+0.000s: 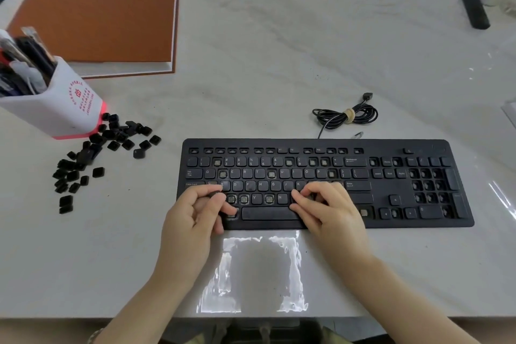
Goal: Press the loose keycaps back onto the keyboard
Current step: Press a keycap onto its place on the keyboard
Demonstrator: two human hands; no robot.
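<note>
A black keyboard [391,193] lies on the white table with several sockets bare, in the number row, the letter rows and the number pad. A pile of loose black keycaps [111,137] is scattered to its left. My left hand [192,218] hovers over the keyboard's lower left corner and pinches a small black keycap [214,194] between thumb and forefinger. My right hand [326,209] rests on the bottom letter row right of the N key, its bent fingertips touching the keys and hiding what lies under them.
A white pen holder [55,109] stands beside the keycap pile, with a brown folder [97,14] behind it. The keyboard's coiled cable [346,116] lies behind the keyboard. A clear plastic bag [257,271] sits at the near table edge. A black oblong object [474,10] lies far right.
</note>
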